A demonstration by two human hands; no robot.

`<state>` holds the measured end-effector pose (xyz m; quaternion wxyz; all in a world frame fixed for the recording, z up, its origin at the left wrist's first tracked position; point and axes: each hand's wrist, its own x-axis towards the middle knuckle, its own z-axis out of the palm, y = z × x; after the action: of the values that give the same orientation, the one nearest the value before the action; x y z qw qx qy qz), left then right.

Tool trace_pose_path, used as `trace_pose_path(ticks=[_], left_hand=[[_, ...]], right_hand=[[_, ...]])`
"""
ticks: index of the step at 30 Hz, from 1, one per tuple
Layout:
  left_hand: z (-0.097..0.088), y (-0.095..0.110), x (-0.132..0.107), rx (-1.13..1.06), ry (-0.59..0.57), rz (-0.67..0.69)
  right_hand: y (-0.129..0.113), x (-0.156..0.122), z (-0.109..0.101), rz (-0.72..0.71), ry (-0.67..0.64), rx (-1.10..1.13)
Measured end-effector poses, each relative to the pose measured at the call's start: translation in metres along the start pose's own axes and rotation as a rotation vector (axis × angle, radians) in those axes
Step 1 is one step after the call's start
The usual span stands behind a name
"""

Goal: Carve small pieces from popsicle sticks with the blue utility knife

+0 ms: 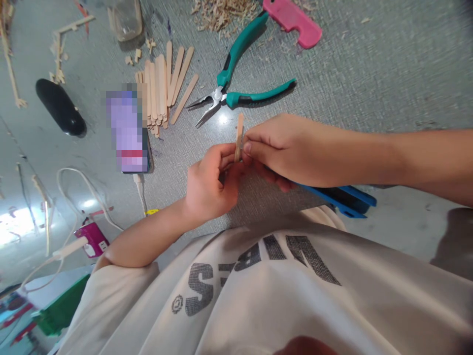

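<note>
Left hand (pixel 212 180): in the head view, its fingers are bent and closed on the lower part of one wooden stick (pixel 240 129)
Wooden stick: it stands almost upright in the picture, between the two hands, with its upper end free above the fingers
Right hand (pixel 283 148): its fingers are bent, and the thumb and forefinger are brought close against the stick; I cannot tell if they pinch it
Blue tool (pixel 351 199): it comes out from below the right hand, near the person's shirt (pixel 258 291); I cannot tell if the lower fingers grip it
Pliers (pixel 218 96): they lie on the grey table (pixel 388 88) with handles spread and tips apart, beyond the hands
Stick pile (pixel 157 96): many flat sticks lie together left of the pliers, some of them fanned out
Phone (pixel 127 133): it is just beside the pile, its screen blurred, a white cable (pixel 139 190) at its lower end
Black case (pixel 61 107): it lies to the left of the phone
Far side: wood shavings (pixel 223 15) are heaped near a pink tool (pixel 293 22)
</note>
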<state>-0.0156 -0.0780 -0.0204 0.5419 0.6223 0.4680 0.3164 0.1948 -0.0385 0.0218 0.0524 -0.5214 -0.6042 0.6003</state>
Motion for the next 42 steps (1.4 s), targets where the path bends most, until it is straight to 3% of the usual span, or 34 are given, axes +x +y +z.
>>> trace_pose_path(ticks=[8,12,20,28,36,42], left_hand=[[-0.001,0.006,0.001,0.185,0.041,0.04],[-0.002,0.004,0.001,0.115,0.007,0.013],[-0.001,0.008,0.008,-0.222,-0.011,-0.17],[-0.003,0.01,0.01,-0.25,0.006,-0.149],[-0.002,0.009,0.009,-0.218,0.005,-0.168],[-0.001,0.002,0.008,-0.286,-0.021,-0.07]], right_hand=[[-0.006,-0.007,0.001,0.035,0.014,0.002],[-0.007,-0.006,-0.002,0.015,-0.022,-0.038],[-0.001,0.001,-0.005,-0.077,-0.023,0.043],[0.004,0.0,-0.009,-0.18,-0.022,0.052],[0.005,-0.003,-0.009,-0.185,-0.016,0.051],[0.004,0.0,-0.005,-0.185,0.035,0.017]])
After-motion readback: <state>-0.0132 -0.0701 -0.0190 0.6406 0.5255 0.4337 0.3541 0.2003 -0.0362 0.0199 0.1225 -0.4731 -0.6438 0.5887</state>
